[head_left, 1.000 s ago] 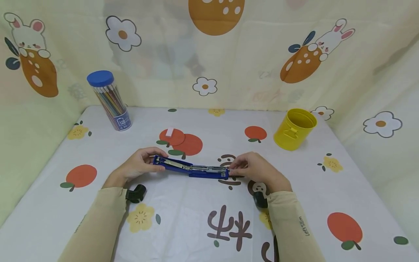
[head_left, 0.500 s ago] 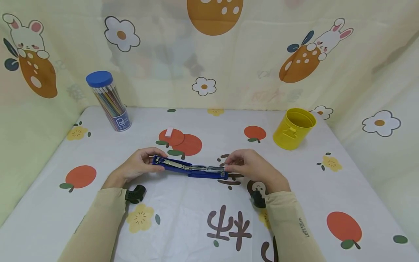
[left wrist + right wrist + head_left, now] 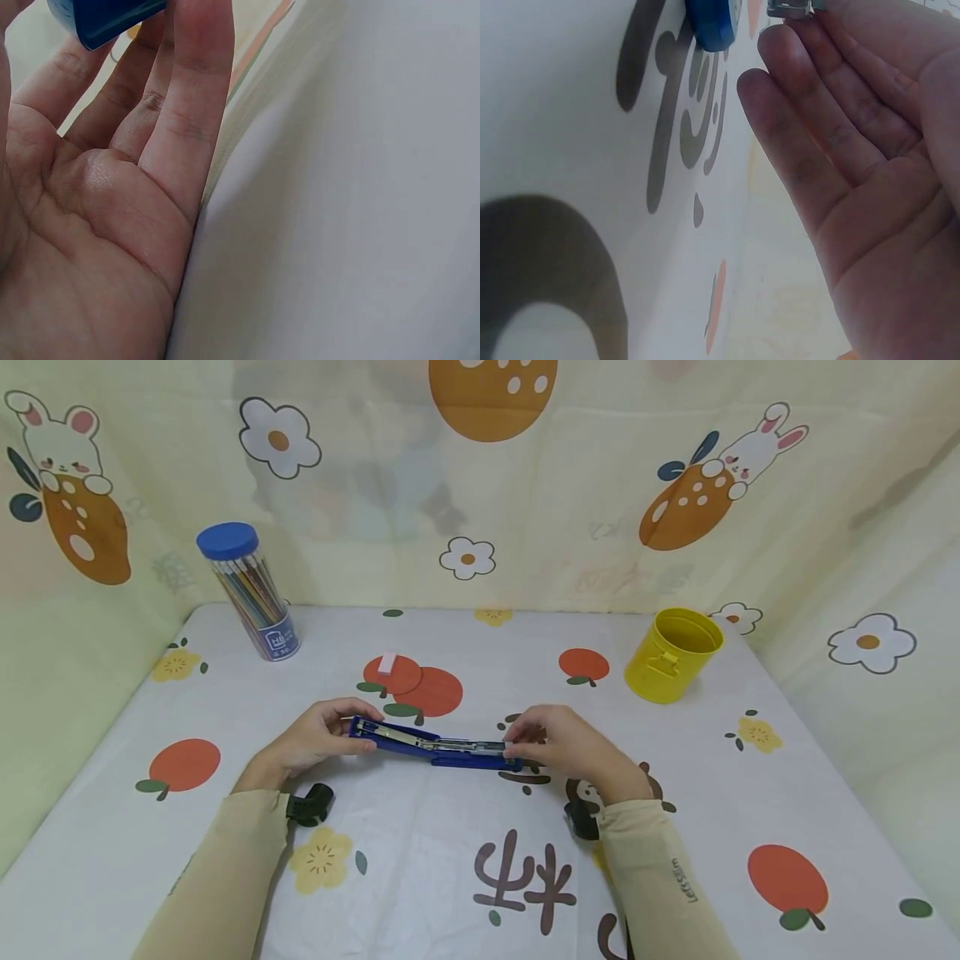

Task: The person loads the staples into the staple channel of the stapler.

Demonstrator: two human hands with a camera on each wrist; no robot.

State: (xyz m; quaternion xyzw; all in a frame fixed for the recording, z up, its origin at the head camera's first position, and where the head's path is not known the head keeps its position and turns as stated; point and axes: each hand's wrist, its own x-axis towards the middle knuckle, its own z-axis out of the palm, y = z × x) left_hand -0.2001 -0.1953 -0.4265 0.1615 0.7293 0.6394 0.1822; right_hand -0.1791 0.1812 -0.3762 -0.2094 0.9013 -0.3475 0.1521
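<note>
A blue stapler [image 3: 405, 743] is spread wide open over the table, its silvery metal rail [image 3: 468, 746] showing along the right half. My left hand [image 3: 318, 735] holds the stapler's left end between thumb and fingers; in the left wrist view a blue corner [image 3: 105, 19] shows at the fingertips. At the other end, my right hand [image 3: 558, 742] pinches a small silvery metal piece [image 3: 789, 7] over the rail. The blue right tip [image 3: 712, 26] of the stapler lies beside those fingers in the right wrist view. The fingers partly hide the metal piece.
A clear jar of pencils [image 3: 251, 593] with a blue lid stands at the back left. A yellow cup [image 3: 671, 660] with a handle is at the back right. One small pale block [image 3: 387, 662] lies beyond the stapler. Printed curtains border the table [image 3: 405, 877].
My right hand has slid left along the stapler, from its right tip onto the metal rail. The left hand and the stapler have stayed almost in place.
</note>
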